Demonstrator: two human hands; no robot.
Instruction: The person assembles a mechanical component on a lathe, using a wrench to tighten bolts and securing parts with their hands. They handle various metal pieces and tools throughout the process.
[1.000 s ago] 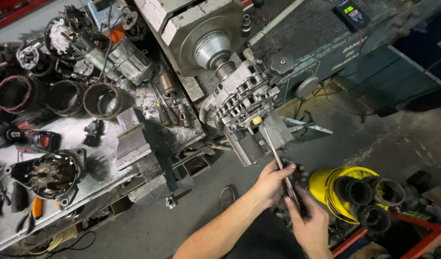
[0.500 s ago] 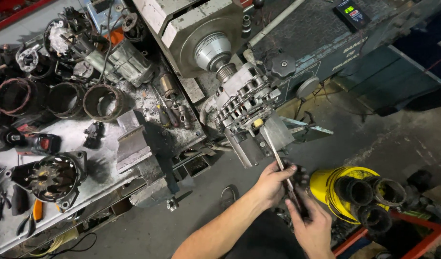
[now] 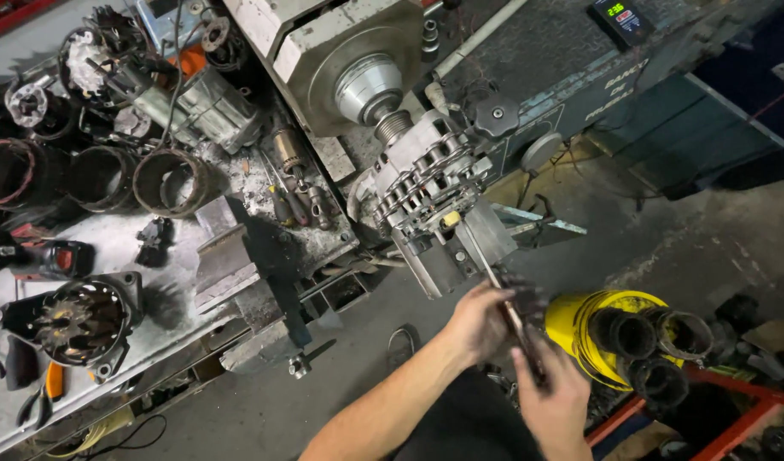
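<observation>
A silver alternator [image 3: 426, 183] is mounted on the spindle of a grey machine [image 3: 340, 51] and held from below by a steel clamp block [image 3: 456, 252]. A thin metal bar [image 3: 497, 288] runs down from the block. My left hand [image 3: 477, 323] grips the bar's upper part, just under the block. My right hand [image 3: 552, 399] is closed around the bar's lower end. Its tip is hidden in my fingers.
The workbench [image 3: 178, 256] at left carries stator rings [image 3: 171, 181], alternator housings, a rotor casing [image 3: 72, 320] and hand tools. A yellow bucket [image 3: 601, 329] with dark cylinders stands right of my hands, by a red frame [image 3: 733, 418]. A digital meter [image 3: 620, 17] sits top right.
Both hands stay on the bar in nearly the same place. The view has shifted only slightly.
</observation>
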